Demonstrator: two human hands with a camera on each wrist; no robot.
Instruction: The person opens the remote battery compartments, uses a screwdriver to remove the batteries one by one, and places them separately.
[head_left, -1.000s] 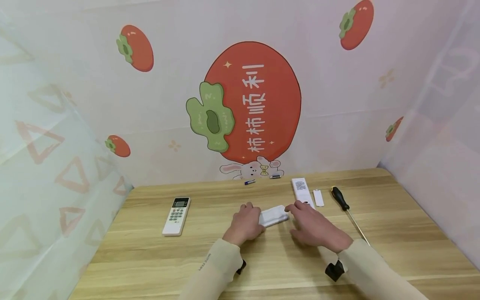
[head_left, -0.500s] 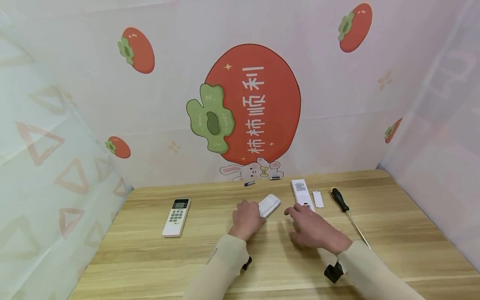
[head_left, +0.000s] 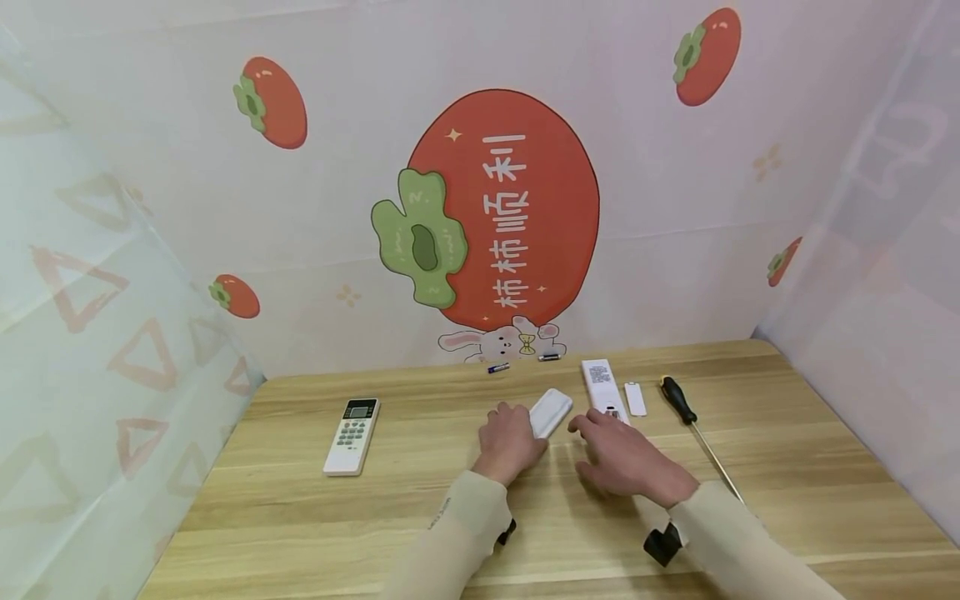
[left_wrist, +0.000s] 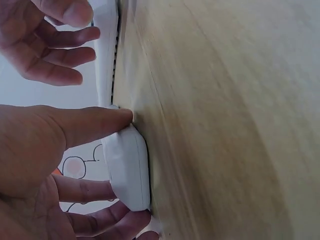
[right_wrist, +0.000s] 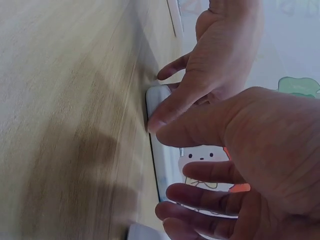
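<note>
A white oblong casing [head_left: 552, 412], about as big as a remote control, lies slantwise on the table. My left hand [head_left: 508, 440] grips its near end, thumb along one side and fingers round the other, as the left wrist view shows. No buttons can be made out on the casing. My right hand [head_left: 618, 457] hovers just to its right with relaxed, bent fingers and nothing in them. Beyond that hand lies a white remote control [head_left: 602, 385], back side up, its lower end partly hidden by the fingers. A small white battery cover [head_left: 635, 399] sits beside it.
Two small batteries, one blue [head_left: 498, 367] and one dark [head_left: 550, 357], lie by the table's back edge. A screwdriver [head_left: 678, 402] with a black handle is on the right. Another remote control [head_left: 351, 437] lies face up on the left.
My left hand has turned the casing from nearly crosswise to slanting away, then shifted it slightly right. My right hand, at the casing's far end a second ago, is now apart from it.
</note>
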